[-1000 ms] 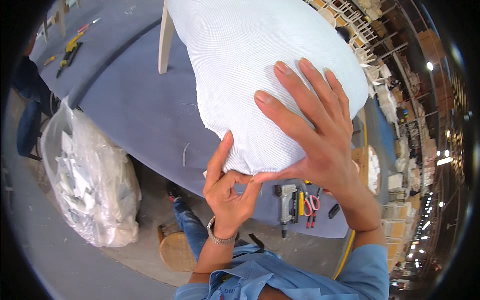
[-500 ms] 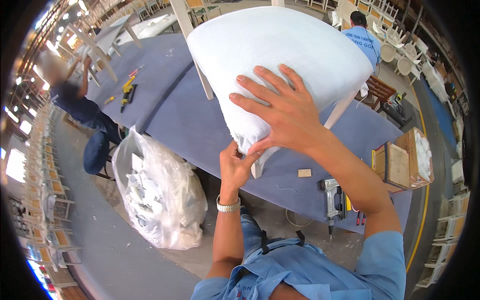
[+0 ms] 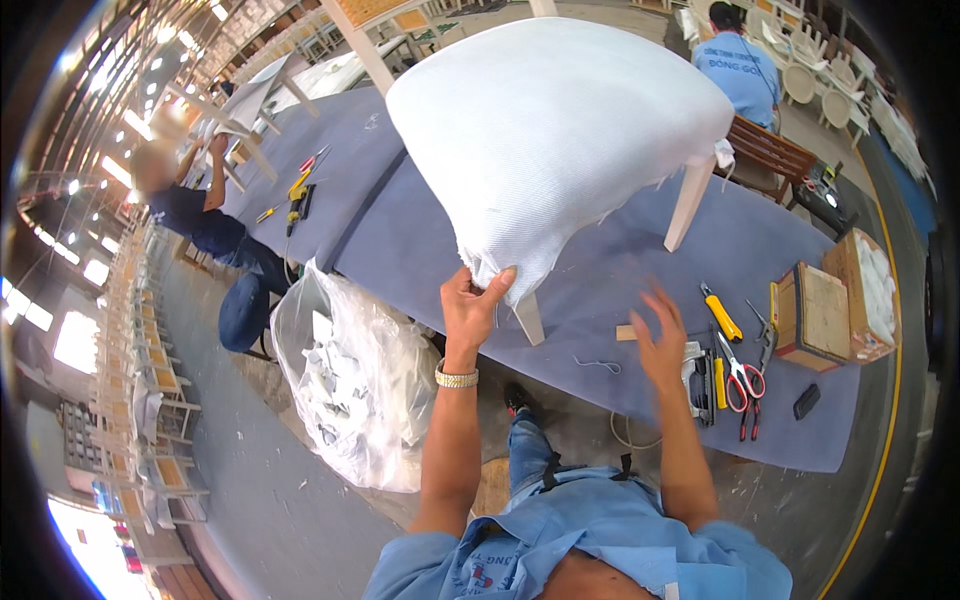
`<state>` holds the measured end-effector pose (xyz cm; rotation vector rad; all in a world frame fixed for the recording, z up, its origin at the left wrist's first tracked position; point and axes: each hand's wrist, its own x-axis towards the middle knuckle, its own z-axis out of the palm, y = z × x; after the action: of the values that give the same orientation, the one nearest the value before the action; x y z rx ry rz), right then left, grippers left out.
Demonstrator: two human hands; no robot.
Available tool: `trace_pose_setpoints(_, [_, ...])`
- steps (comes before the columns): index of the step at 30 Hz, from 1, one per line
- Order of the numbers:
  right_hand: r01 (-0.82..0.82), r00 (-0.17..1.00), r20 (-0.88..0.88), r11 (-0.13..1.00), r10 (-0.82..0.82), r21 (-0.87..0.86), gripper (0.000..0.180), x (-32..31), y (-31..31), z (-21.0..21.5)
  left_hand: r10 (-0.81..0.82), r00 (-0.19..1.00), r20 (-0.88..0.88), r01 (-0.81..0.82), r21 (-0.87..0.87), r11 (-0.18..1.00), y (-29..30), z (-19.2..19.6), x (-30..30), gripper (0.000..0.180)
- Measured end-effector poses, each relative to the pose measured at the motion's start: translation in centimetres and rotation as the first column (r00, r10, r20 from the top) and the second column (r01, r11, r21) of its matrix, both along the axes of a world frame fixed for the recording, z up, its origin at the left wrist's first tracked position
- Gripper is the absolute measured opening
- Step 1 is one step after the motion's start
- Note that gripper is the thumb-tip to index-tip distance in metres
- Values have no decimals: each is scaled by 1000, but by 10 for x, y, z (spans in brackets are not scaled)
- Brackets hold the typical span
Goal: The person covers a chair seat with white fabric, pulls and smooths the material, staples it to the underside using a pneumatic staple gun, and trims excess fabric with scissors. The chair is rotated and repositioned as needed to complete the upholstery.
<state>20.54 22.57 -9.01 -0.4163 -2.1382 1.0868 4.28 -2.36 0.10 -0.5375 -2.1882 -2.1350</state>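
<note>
A chair seat covered in white fabric (image 3: 560,120) stands on wooden legs on the blue-grey table (image 3: 400,230). At its near corner my left hand (image 3: 470,310) pinches the gathered edge of the cloth, thumb on top. My right hand (image 3: 657,335) is off the chair, blurred by motion, above the table's near edge with fingers apart and nothing seen in them. Close to it are a small wooden block (image 3: 626,332) and a nail gun (image 3: 697,385), partly hidden by that hand. Red-handled scissors (image 3: 742,380) and a yellow-handled cutter (image 3: 722,312) lie just right.
Left of me stands a clear plastic bag (image 3: 350,400) of white scraps. Cardboard boxes (image 3: 815,310) sit at the table's right end, near a black block (image 3: 806,401). One person (image 3: 215,235) works at the left, another (image 3: 738,70) sits at the back right.
My right hand has left the top of the white seat and moved down and right toward the tools. My left hand keeps its pinch on the fabric corner. The view has shifted slightly.
</note>
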Motion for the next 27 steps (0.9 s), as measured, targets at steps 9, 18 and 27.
trace_pose_setpoints(9, [244,806,497,945,-323,219,88,108,57,-168,-51,998,-43,49,-38,998,-4,-1,-7,36])
trace_pose_setpoints(18, [124,950,312,932,-13,-339,73,75,76,-66,-103,994,-36,99,-86,991,-7,9,-11,38])
trace_pose_setpoints(27, [-483,868,-117,765,483,-426,65,12,-75,120,-168,981,-99,156,-115,981,-12,4,-19,37])
